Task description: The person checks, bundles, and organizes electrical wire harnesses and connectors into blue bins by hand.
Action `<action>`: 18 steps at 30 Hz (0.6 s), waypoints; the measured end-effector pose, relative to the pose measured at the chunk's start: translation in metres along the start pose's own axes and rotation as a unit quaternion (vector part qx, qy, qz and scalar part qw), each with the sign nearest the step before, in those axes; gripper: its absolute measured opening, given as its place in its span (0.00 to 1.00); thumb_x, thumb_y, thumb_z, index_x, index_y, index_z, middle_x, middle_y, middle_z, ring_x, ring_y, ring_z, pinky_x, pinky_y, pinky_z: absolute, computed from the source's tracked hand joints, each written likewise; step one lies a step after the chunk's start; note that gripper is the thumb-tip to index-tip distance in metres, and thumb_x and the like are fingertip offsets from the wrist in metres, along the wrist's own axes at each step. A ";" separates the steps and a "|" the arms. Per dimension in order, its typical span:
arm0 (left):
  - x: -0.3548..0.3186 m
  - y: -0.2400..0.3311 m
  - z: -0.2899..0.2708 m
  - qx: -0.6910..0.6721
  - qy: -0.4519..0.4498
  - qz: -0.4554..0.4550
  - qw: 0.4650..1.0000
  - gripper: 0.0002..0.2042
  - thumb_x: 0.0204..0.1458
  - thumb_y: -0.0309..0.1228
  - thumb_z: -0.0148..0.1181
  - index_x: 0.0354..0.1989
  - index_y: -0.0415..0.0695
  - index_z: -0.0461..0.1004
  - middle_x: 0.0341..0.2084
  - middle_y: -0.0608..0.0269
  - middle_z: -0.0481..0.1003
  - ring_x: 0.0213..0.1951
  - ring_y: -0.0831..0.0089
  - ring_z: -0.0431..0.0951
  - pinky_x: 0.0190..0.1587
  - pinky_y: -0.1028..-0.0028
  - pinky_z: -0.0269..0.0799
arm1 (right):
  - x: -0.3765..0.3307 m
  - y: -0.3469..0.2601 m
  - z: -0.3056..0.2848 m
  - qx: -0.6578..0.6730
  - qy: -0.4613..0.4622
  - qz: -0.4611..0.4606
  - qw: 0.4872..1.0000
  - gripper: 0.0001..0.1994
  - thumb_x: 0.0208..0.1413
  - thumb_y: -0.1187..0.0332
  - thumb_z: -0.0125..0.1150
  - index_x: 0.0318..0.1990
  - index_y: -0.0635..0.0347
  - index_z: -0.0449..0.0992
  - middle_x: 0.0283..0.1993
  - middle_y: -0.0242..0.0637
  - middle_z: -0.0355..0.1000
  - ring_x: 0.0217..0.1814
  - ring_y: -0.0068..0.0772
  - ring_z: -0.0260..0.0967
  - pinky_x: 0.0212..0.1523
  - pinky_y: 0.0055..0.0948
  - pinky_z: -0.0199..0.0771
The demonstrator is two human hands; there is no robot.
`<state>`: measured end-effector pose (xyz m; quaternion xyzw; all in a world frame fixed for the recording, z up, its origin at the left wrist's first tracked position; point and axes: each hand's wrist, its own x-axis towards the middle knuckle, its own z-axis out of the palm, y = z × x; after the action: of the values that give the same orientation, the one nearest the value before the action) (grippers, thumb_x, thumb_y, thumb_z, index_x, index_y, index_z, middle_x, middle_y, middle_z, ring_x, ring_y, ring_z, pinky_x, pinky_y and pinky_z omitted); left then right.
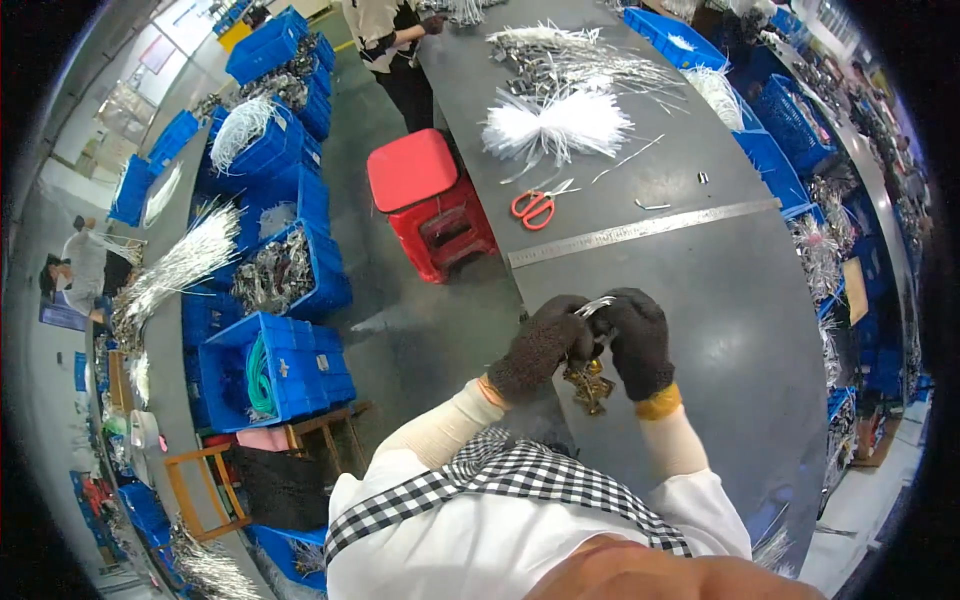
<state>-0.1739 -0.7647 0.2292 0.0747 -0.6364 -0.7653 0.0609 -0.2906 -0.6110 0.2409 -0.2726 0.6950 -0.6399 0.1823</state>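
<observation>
Both my hands wear dark knitted gloves and meet above the near edge of the grey table (720, 370). My left hand (540, 348) and my right hand (640, 342) are closed together on a small bundle of wires. Its whitish ends (596, 306) stick out above the fingers. Brass-coloured metal pieces (588, 388) hang below the gloves; whether they are joined to the bundle is hidden. Ahead of my hands, a long steel ruler (645, 232) lies across the table. Beyond it rests a pair of red-handled scissors (540, 205), blades apart.
Tied bundles of white wires (560, 125) lie farther up the table. Blue crates (765, 165) line its right side. To the left stand a red stool (415, 180), stacked blue crates (280, 370) and a wooden chair (205, 490). Another person (390, 45) stands at the table's far left.
</observation>
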 end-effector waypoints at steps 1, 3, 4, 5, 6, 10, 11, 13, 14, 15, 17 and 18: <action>0.000 0.003 -0.003 0.059 -0.045 0.019 0.997 0.12 0.62 0.30 0.54 0.51 0.38 0.72 0.42 0.54 0.72 0.35 0.72 0.76 0.38 0.73 0.74 | -0.001 -0.022 -0.006 -0.117 -0.050 -0.099 0.987 0.09 0.54 0.79 0.58 0.41 0.62 0.80 0.36 0.39 0.75 0.36 0.33 0.76 0.35 0.29 0.78; 0.015 0.026 -0.015 0.099 -0.169 0.046 0.980 0.11 0.64 0.31 0.53 0.49 0.37 0.72 0.40 0.56 0.72 0.33 0.73 0.75 0.35 0.74 0.73 | -0.011 -0.044 -0.020 -0.022 -0.119 0.037 0.992 0.05 0.60 0.75 0.57 0.41 0.64 0.78 0.32 0.35 0.74 0.32 0.26 0.75 0.30 0.26 0.78; 0.022 0.039 -0.021 0.140 -0.285 0.070 0.946 0.11 0.66 0.33 0.52 0.47 0.37 0.72 0.38 0.57 0.72 0.31 0.75 0.75 0.32 0.75 0.72 | -0.014 -0.057 -0.027 -0.023 -0.120 0.035 0.992 0.05 0.60 0.75 0.57 0.41 0.64 0.78 0.32 0.35 0.74 0.32 0.26 0.75 0.30 0.26 0.78; 0.028 0.051 -0.023 0.140 -0.286 0.072 0.945 0.11 0.66 0.33 0.52 0.47 0.37 0.72 0.38 0.57 0.72 0.31 0.75 0.75 0.32 0.75 0.72 | -0.015 -0.076 -0.035 0.009 -0.125 0.088 0.988 0.05 0.62 0.73 0.58 0.41 0.65 0.78 0.31 0.35 0.73 0.29 0.25 0.74 0.29 0.25 0.77; 0.032 0.064 -0.022 0.077 -0.310 -0.048 0.946 0.11 0.68 0.33 0.50 0.47 0.38 0.72 0.37 0.59 0.73 0.31 0.74 0.75 0.31 0.75 0.72 | -0.016 -0.094 -0.041 0.041 -0.129 0.142 0.981 0.07 0.63 0.70 0.59 0.41 0.65 0.77 0.29 0.34 0.73 0.27 0.24 0.73 0.28 0.25 0.75; 0.014 0.051 0.013 -0.071 -0.234 -0.032 0.969 0.13 0.71 0.35 0.47 0.52 0.39 0.71 0.38 0.60 0.75 0.36 0.73 0.76 0.40 0.72 0.74 | -0.018 -0.141 -0.040 0.007 0.001 0.023 1.000 0.08 0.62 0.71 0.59 0.41 0.68 0.77 0.28 0.33 0.72 0.26 0.23 0.71 0.26 0.25 0.72; 0.010 0.038 0.025 -0.154 -0.151 0.066 0.974 0.14 0.70 0.36 0.49 0.54 0.38 0.71 0.40 0.59 0.75 0.39 0.73 0.76 0.44 0.71 0.74 | -0.019 -0.142 -0.040 0.003 0.007 0.018 1.000 0.08 0.62 0.71 0.59 0.41 0.68 0.77 0.28 0.33 0.72 0.26 0.23 0.71 0.26 0.25 0.72; 0.008 0.041 0.031 0.026 -0.133 0.124 0.983 0.16 0.69 0.37 0.51 0.55 0.37 0.69 0.41 0.60 0.75 0.42 0.72 0.75 0.50 0.69 0.72 | -0.021 -0.131 -0.042 -0.004 0.067 0.008 0.998 0.10 0.64 0.66 0.60 0.44 0.65 0.77 0.30 0.35 0.74 0.27 0.25 0.73 0.29 0.26 0.74; 0.007 0.034 0.031 -0.014 -0.106 0.130 0.986 0.15 0.68 0.36 0.52 0.54 0.37 0.70 0.40 0.60 0.75 0.42 0.71 0.75 0.50 0.69 0.72 | -0.025 -0.123 -0.039 -0.007 0.070 0.006 0.998 0.10 0.64 0.66 0.60 0.44 0.65 0.77 0.30 0.35 0.74 0.27 0.25 0.73 0.29 0.26 0.74; 0.007 0.029 0.032 -0.053 -0.078 0.135 0.986 0.14 0.67 0.35 0.53 0.52 0.37 0.70 0.39 0.59 0.74 0.42 0.70 0.76 0.51 0.68 0.73 | -0.031 -0.114 -0.035 0.123 0.074 -0.008 0.990 0.11 0.64 0.67 0.60 0.47 0.66 0.75 0.33 0.36 0.75 0.27 0.27 0.73 0.31 0.28 0.76; 0.013 0.072 0.028 -0.040 -0.095 0.064 0.993 0.12 0.67 0.35 0.53 0.50 0.38 0.71 0.38 0.60 0.73 0.39 0.71 0.76 0.48 0.67 0.74 | -0.042 -0.075 -0.032 0.207 0.080 -0.060 0.973 0.12 0.65 0.68 0.57 0.51 0.66 0.72 0.38 0.39 0.75 0.28 0.33 0.74 0.37 0.33 0.80; 0.018 0.087 0.025 -0.024 -0.101 -0.005 0.995 0.11 0.66 0.34 0.54 0.47 0.38 0.71 0.37 0.60 0.72 0.37 0.71 0.76 0.46 0.66 0.76 | -0.043 -0.076 -0.035 0.206 0.084 -0.060 0.973 0.12 0.65 0.68 0.57 0.51 0.66 0.72 0.38 0.39 0.75 0.28 0.33 0.74 0.37 0.33 0.80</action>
<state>-0.1964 -0.7597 0.3183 -0.0014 -0.6203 -0.7843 -0.0061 -0.2664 -0.5597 0.3164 -0.2154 0.5435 -0.7997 0.1371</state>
